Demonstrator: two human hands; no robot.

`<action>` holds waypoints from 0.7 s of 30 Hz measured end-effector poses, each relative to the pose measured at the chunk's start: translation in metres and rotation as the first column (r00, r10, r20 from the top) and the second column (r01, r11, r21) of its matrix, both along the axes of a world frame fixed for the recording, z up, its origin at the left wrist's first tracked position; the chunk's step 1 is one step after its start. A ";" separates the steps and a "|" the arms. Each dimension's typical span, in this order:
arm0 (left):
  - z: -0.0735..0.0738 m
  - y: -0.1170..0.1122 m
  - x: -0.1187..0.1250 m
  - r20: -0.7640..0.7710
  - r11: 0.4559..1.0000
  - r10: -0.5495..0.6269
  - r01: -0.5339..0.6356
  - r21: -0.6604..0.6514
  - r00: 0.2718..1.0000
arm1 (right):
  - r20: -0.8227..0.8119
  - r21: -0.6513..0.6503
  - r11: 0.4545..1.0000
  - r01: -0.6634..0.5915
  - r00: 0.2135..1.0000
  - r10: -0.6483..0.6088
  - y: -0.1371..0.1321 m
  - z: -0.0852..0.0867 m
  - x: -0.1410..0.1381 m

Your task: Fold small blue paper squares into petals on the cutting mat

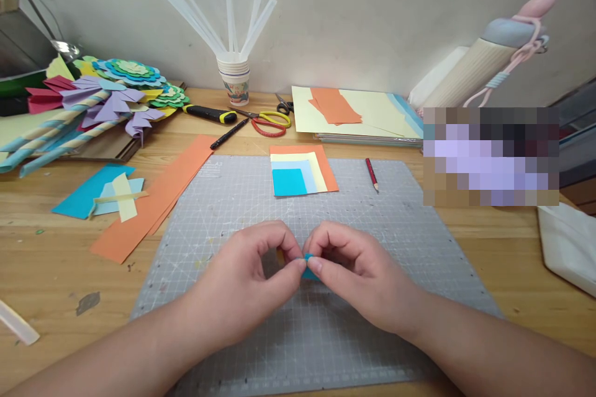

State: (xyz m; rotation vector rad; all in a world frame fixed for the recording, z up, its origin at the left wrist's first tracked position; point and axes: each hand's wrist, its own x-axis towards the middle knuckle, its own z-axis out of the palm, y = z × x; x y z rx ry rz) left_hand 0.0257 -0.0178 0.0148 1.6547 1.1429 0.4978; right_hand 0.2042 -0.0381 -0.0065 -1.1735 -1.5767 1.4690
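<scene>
A small piece of blue paper (311,274) is pinched between the fingertips of both hands, above the grey cutting mat (223,347). My left hand (261,279) is closed on its left side, thumb against forefinger. From the right, my right hand (358,273) grips it the same way, the two thumbs almost meeting. Most of the paper is hidden by the fingers. Beyond the hands lies a stack of square paper sheets (289,182), orange, yellow, light blue and blue. To its right rests a dark red pencil (371,175).
Orange paper strips (158,198) and blue paper (88,192) lie left of the mat. Behind are scissors (272,123), a utility knife (209,114), a black pen (229,134) and a paper cup (235,82) of glue sticks. Paper flowers (125,84) lie far left; a pad (372,111) lies at the back.
</scene>
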 end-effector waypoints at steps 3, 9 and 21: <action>-0.001 -0.001 0.001 -0.022 1.000 -0.013 0.013 -0.019 1.000 | 0.022 0.023 1.000 -0.010 1.000 0.009 -0.001 0.001 0.000; -0.002 -0.001 -0.001 -0.017 0.999 -0.028 0.027 -0.029 0.999 | 0.020 -0.059 0.998 -0.025 0.999 0.026 -0.001 0.006 0.002; 0.001 0.004 -0.005 0.092 0.995 0.074 -0.068 -0.072 0.993 | 0.084 0.006 1.000 0.031 0.996 -0.031 0.002 0.003 0.005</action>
